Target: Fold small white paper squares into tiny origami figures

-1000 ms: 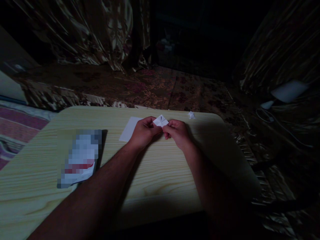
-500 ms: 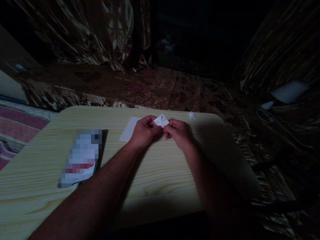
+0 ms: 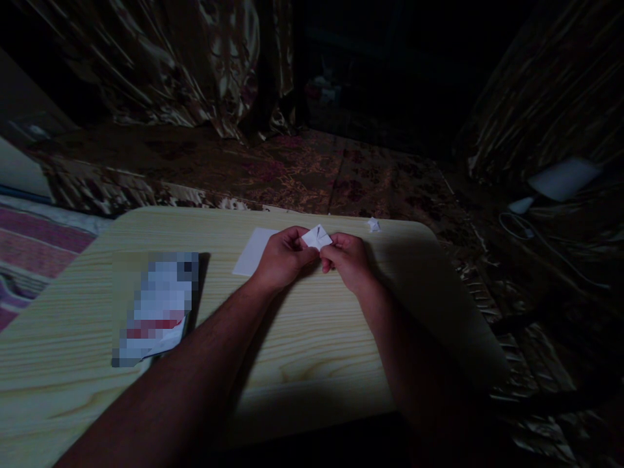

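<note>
A small white piece of folded paper (image 3: pixel 316 238), diamond-like with creased flaps on top, is held between both hands above the table. My left hand (image 3: pixel 283 258) pinches its left corner, thumb in front and fingers behind. On the lower right edge, the thumb and fingers of my right hand (image 3: pixel 345 256) close on the same paper. Beside and partly behind my left hand lies a flat white sheet of paper (image 3: pixel 251 252). A small white folded paper shape (image 3: pixel 374 224) rests near the table's far edge, beyond my right hand.
The pale wood-grain table (image 3: pixel 312 344) carries a blurred-out, book-like item (image 3: pixel 163 305) left of my left forearm. Patterned cloth (image 3: pixel 302 166) covers a ledge behind the table. On the right are a white object (image 3: pixel 565 179) and a white cable (image 3: pixel 568 257). Striped bedding (image 3: pixel 39 240) lies at left.
The folded paper has shifted very slightly to the right and tilted a little in my fingers. Both hands keep their grip, and the other things stay where they were.
</note>
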Demonstrator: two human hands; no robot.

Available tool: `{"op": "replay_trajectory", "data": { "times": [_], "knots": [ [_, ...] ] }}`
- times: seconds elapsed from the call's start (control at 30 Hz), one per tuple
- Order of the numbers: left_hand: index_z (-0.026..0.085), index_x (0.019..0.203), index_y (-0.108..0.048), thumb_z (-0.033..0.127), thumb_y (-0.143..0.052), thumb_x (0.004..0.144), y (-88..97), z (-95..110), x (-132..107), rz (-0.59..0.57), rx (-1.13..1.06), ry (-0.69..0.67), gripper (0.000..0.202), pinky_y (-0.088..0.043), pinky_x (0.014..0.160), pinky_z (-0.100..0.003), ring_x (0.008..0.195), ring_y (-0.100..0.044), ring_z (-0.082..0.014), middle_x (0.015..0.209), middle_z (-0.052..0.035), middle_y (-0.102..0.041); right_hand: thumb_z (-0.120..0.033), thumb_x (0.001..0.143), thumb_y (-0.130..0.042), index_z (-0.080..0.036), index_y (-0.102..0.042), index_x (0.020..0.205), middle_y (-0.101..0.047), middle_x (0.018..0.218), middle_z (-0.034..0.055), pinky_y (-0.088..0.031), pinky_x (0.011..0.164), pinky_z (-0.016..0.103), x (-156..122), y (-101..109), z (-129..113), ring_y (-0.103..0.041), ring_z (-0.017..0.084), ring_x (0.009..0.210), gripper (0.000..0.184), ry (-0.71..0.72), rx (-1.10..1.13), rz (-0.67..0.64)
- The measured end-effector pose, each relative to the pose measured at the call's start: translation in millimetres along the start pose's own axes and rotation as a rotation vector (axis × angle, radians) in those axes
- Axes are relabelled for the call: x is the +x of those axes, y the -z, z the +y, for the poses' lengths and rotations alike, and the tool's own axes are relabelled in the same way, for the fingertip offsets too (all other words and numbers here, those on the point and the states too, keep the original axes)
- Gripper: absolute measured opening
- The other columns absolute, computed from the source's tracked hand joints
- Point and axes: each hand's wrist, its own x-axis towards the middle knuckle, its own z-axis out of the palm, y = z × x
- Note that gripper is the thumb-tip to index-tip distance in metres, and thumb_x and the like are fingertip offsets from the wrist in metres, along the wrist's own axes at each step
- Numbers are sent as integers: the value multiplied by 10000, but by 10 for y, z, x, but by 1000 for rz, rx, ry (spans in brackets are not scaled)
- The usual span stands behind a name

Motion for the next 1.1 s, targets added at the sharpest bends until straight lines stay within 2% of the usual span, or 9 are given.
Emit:
{"op": "replay_trajectory", "data": {
  "times": [0.3, 0.63, 0.8, 1.0, 1.1],
  "knots": [
    [129, 845, -631, 222, -735, 623, -10, 16, -5, -35, 0, 1, 262, -361, 484, -213, 505, -509, -91, 633, 6, -606, -236, 640, -577, -168, -548, 581, -519, 430, -59, -362, 373, 197, -22, -42, -22, -439, 73, 345, 95, -44, 41, 47],
    [136, 859, -620, 218, -726, 627, -37, 18, -28, -45, 9, 6, 267, -342, 474, -196, 518, -484, -80, 655, 9, -588, -217, 649, -565, -173, -548, 612, -481, 441, -71, -306, 375, 190, -15, -10, 14, -393, 60, 367, 60, 29, -13, 30],
    [131, 860, -619, 208, -719, 635, -35, -1, -20, -75, 20, -14, 258, -344, 488, -195, 538, -472, -77, 661, 11, -578, -216, 656, -571, -180, -525, 599, -457, 431, -79, -277, 357, 197, -11, -23, 42, -361, 60, 356, 82, 40, -5, 63],
    [134, 915, -609, 213, -714, 651, -12, -11, -13, -79, 41, -13, 294, -344, 486, -196, 534, -485, -82, 671, 12, -592, -240, 668, -562, -180, -520, 619, -459, 451, -78, -291, 371, 198, -19, -29, 19, -380, 61, 373, 88, 15, -7, 17],
    [133, 914, -606, 213, -724, 636, -29, -3, -21, -74, 23, -6, 313, -350, 491, -195, 532, -493, -81, 682, 11, -609, -245, 663, -563, -181, -512, 610, -449, 445, -79, -283, 370, 199, -21, -25, 14, -362, 58, 373, 98, 16, -22, 33]
  ]
}}
